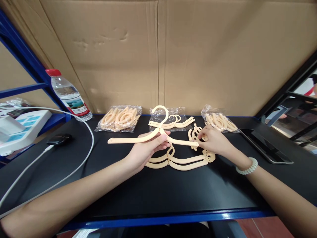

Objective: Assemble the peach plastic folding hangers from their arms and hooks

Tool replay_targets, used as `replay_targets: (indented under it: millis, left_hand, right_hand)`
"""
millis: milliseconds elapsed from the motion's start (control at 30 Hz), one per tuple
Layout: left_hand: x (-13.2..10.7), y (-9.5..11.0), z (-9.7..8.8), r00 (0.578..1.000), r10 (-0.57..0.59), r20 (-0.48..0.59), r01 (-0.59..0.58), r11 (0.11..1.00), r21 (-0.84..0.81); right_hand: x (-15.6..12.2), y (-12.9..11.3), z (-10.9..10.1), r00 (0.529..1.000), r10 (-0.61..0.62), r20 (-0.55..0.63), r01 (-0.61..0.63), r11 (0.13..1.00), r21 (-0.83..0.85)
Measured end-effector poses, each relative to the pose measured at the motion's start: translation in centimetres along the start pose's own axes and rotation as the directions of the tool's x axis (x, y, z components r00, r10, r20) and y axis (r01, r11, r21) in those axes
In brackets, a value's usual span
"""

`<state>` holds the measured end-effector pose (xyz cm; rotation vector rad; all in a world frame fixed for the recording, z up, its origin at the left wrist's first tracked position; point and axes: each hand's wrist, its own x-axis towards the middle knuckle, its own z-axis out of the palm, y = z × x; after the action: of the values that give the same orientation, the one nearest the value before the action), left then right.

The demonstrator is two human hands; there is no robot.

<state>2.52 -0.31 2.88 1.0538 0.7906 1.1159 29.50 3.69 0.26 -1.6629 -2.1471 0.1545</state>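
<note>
My left hand (pixel 151 145) is closed round the middle of a cream folding clothes hanger (pixel 133 140), just below its hook. The hanger is held above the table with both arms spread and its hook up. My right hand (pixel 213 140) is at the hanger's right tip, fingers bent and pinched beside a small heap of cream curved pieces (pixel 194 134); what they grip is hidden. Below the held hanger, two more cream hangers (pixel 188 167) lie spread on the black table, overlapping. Another curved cream piece (pixel 209 156) lies at their right end.
Along the cardboard wall (pixel 198 59) lie a clear bag of cream parts (pixel 120 118), folded hangers (pixel 182 123) on a plastic bag and another filled bag (pixel 220 121). A water bottle (pixel 71 96), white cable (pixel 92 138) and power strip (pixel 32 124) are left; a tablet (pixel 264 145) right.
</note>
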Motion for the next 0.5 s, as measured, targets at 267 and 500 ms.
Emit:
replay_targets:
  millis: [267,500]
  left_hand:
    - [0.19,0.03,-0.33,1.000,0.021,0.000,-0.021,1.000,0.014]
    - [0.27,0.11,-0.49,0.999,0.031,0.014,-0.031,0.999,0.035]
  right_hand:
    - [0.31,0.47,0.36,0.998,0.066,-0.009,-0.065,0.997,0.048]
    - [0.70,0.28,0.32,0.995,0.096,0.003,-0.096,0.990,0.102]
